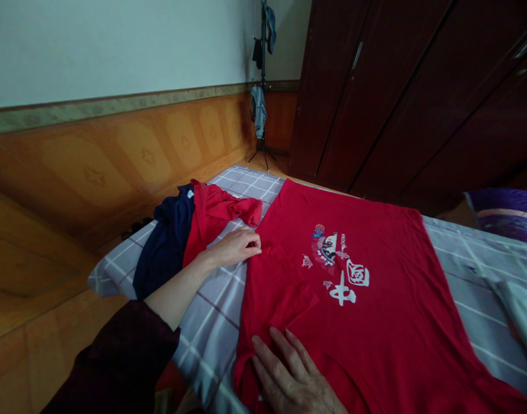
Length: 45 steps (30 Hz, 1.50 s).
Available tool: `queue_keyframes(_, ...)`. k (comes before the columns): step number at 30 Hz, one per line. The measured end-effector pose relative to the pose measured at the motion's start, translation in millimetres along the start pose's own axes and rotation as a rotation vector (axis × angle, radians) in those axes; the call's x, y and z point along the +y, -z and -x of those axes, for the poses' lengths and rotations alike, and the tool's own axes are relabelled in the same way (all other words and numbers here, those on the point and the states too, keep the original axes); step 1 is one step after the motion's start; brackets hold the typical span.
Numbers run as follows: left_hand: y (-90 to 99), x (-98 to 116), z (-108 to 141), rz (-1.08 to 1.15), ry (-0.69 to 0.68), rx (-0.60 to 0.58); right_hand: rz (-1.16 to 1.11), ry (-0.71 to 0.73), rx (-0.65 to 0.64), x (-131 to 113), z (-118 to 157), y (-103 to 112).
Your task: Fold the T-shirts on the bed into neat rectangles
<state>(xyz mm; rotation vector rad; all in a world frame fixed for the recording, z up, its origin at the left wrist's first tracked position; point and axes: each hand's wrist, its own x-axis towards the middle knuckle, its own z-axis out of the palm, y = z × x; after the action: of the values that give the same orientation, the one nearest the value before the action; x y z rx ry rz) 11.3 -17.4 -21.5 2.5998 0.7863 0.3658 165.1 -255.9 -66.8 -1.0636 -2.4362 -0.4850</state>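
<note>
A red T-shirt lies spread on the bed, with a colourful print and white characters on its front. One sleeve is folded inward over the body. At the shirt's left edge, my left hand is closed, thumb and fingers pinching the fabric. My right hand lies flat on the shirt near the collar and shoulder, fingers stretched out and pressing the cloth. Beyond my left forearm rests a crumpled heap of red cloth and dark blue cloth.
A grey checked sheet covers the bed. Pale cloth lies at the right, with a purple item behind it. A coat stand holds clothes in the corner beside a dark wardrobe. A tiled wall runs along the left.
</note>
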Motion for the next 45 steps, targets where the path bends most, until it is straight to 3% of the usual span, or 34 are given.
queue_keyframes(19, -7.0, 14.4, -1.6, -0.177, -0.082, 0.024, 0.044, 0.109, -0.024, 0.5, -1.9, 4.7)
queue_keyframes(23, -14.6, 19.0, -5.4, -0.165, -0.02, 0.068, 0.026, 0.11, -0.047, 2.3, -3.8, 9.9)
queue_keyframes(31, -31.2, 31.8, -15.4, -0.168, -0.106, 0.114, -0.009, 0.097, -0.09, 3.6, -11.1, 19.0)
queue_keyframes(39, -24.1, 32.8, -14.9, -0.275, -0.111, 0.222, -0.067, 0.1, -0.112, 4.7, -5.5, 19.4)
queue_keyframes(45, -13.0, 37.3, -5.6, -0.303, -0.106, -0.012, -0.074, 0.089, -0.092, 4.1, -5.4, 18.8)
